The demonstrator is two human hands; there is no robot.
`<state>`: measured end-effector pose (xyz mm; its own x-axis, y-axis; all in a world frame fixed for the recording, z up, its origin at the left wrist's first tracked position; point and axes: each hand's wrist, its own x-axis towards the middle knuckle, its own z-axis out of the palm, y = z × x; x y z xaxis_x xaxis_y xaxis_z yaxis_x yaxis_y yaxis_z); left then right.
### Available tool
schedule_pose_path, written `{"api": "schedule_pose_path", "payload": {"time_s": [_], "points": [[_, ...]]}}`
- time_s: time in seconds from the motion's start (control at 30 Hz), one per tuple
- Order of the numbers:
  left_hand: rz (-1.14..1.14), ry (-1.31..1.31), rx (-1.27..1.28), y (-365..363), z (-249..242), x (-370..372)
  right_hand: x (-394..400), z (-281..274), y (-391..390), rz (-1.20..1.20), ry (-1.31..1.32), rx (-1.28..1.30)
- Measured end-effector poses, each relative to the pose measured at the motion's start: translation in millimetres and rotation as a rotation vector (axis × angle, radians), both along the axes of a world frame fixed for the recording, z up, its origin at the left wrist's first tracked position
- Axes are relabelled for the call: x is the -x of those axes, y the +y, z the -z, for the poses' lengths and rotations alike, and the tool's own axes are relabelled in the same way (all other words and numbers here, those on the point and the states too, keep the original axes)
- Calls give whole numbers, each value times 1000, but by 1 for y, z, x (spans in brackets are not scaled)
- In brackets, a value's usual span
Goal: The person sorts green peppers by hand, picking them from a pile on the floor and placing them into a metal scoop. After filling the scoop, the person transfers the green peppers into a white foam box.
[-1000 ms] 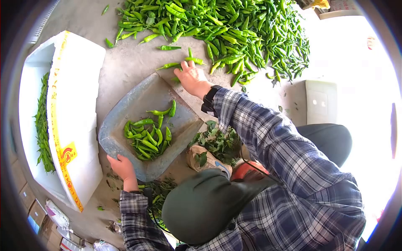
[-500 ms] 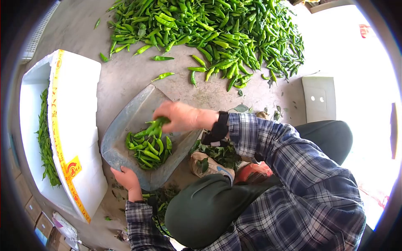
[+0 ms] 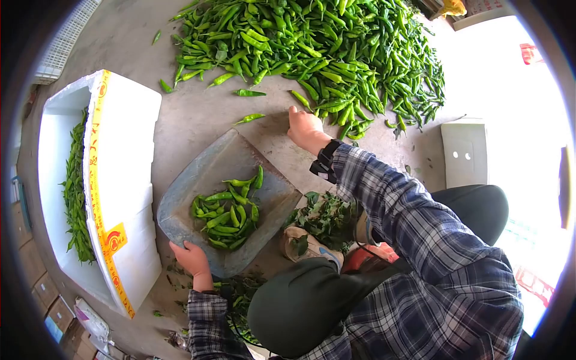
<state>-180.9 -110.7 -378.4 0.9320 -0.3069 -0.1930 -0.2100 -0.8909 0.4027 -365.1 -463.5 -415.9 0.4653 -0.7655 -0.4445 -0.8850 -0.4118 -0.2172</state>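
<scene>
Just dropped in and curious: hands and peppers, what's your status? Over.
Left hand on scoop's edge. Right hand at pepper pile, grip hidden. Some peppers in scoop; nothing visibly blocking the way.

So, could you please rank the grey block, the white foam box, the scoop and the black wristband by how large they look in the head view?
Largest to smallest:
1. White foam box
2. Scoop
3. Grey block
4. Black wristband
</scene>
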Motion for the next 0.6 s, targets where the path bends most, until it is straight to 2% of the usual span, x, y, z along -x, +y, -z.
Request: {"api": "schedule_pose_path", "payload": {"time_s": [0.1, 0.13, 0.33, 0.37, 0.43, 0.5, 0.57, 0.6], "points": [[5, -37, 12, 4, 5, 0, -11, -18, 4, -67, -100, -130], [9, -22, 21, 2, 3, 1, -13, -16, 11, -188, -319, -146], [7, -28, 47, 5, 8, 0, -67, -17, 15, -334, -476, -108], [-4, -24, 46, 3, 5, 1, -74, -9, 12, -332, -477, -99], [-16, -6, 39, 1, 1, 2, -82, 9, 7, -348, -303, 170], [-27, 15, 35, -1, 0, 1, -83, 14, 8, -382, -237, 197], [-44, 27, 58, 1, 1, 1, -84, 2, 12, -431, -116, -85], [-44, 34, 63, 2, 1, 1, -76, -10, 12, -599, -55, -235]]}}
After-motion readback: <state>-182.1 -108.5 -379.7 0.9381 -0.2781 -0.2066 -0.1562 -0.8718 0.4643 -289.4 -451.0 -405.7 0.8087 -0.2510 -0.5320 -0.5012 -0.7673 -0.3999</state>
